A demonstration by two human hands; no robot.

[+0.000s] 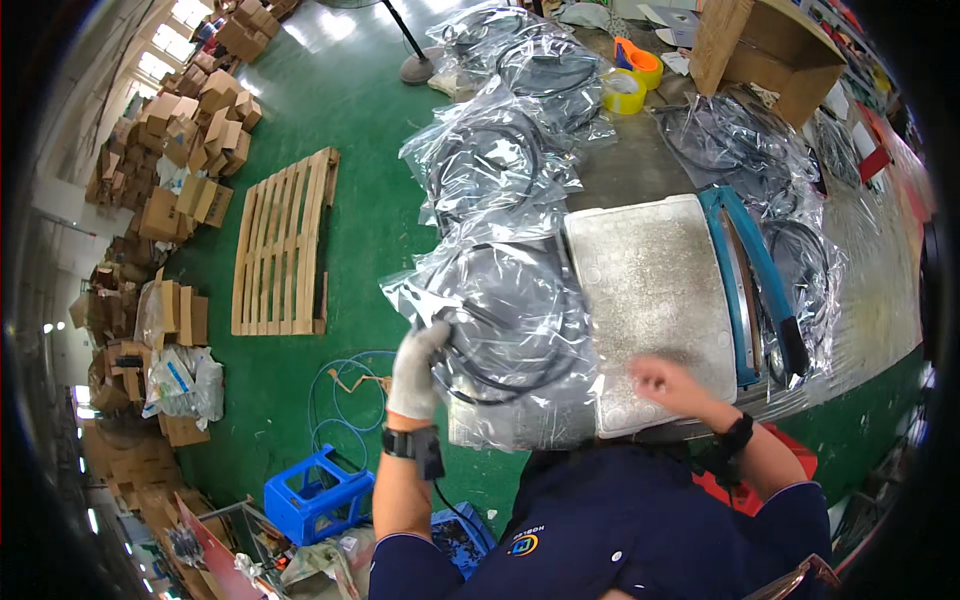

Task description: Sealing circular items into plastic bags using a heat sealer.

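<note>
My left hand point(418, 360), in a pale work glove, has its fingers closed on the left edge of a clear plastic bag point(570, 335) holding a coiled black cable point(490, 385). This bag lies at the near end of a row of similar bags. Over a worn whitish foam slab point(650, 270) is my bare right hand point(668, 385), its fingers loosely bent, slightly blurred, with nothing visible in them. Right of the slab lies a teal hand-lever bag sealer point(735, 280) with a dark handle end.
More bagged cables point(490, 160) extend up the table's left side; others point(735, 140) lie at the right. Tape rolls point(624, 92) and an open cardboard box point(780, 60) stand at the back. On the green floor are a wooden pallet point(285, 245), a blue stool point(315, 495) and piled cartons point(190, 140).
</note>
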